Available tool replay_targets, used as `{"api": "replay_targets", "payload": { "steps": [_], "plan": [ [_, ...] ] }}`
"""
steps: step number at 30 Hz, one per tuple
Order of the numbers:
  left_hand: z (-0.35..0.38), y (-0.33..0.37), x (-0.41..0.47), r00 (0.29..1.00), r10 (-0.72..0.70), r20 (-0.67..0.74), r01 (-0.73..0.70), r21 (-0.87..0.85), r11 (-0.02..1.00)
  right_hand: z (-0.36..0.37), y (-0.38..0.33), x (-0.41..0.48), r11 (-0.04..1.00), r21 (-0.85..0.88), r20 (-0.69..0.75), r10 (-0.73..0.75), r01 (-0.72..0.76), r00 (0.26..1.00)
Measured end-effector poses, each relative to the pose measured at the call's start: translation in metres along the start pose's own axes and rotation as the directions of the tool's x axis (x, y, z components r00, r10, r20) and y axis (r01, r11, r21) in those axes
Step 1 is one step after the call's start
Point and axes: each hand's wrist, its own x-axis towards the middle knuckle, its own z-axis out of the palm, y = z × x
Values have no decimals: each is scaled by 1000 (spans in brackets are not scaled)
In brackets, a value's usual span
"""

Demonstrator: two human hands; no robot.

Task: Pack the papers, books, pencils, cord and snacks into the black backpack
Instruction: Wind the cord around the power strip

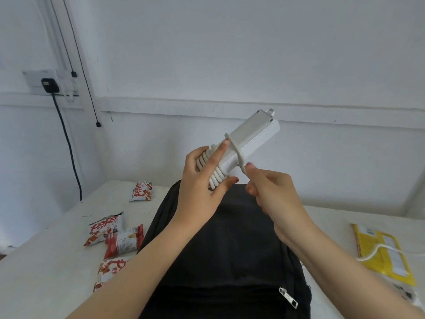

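Observation:
My left hand point(202, 180) grips a white power strip point(255, 132) held up in the air, with its white cord point(215, 171) coiled several times around the near end. My right hand point(271, 192) pinches the loose stretch of that cord point(239, 157) just right of the strip. The black backpack point(230, 245) lies flat on the white table under both hands, its silver zipper pull point(288, 297) near the front. Several red-and-white snack packets point(108, 229) lie to the left of the backpack, one farther back point(141, 191).
A yellow packet point(379, 249) lies on the table point(46, 261) at the right with a white cord point(377, 252) running across it. A black plug point(49, 85) sits in a wall socket at the left, its cable hanging down. The wall stands close behind the table.

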Motion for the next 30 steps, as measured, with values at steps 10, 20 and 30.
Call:
{"api": "replay_targets", "payload": {
  "steps": [10, 20, 30],
  "plan": [
    [0, 6, 3, 993, 104, -61, -94, 148, 985, 8, -4, 4, 945, 275, -72, 202, -175, 977],
    [1, -5, -3, 996, 87, 13, -88, 80, 993, 10, 1, -7, 977, 193, 24, 83, -86, 996],
    [-15, -19, 8, 995, -21, -97, 23, 18, 1000, -30, 12, 8, 660, -685, 195, -239, 307, 951]
  ]
}}
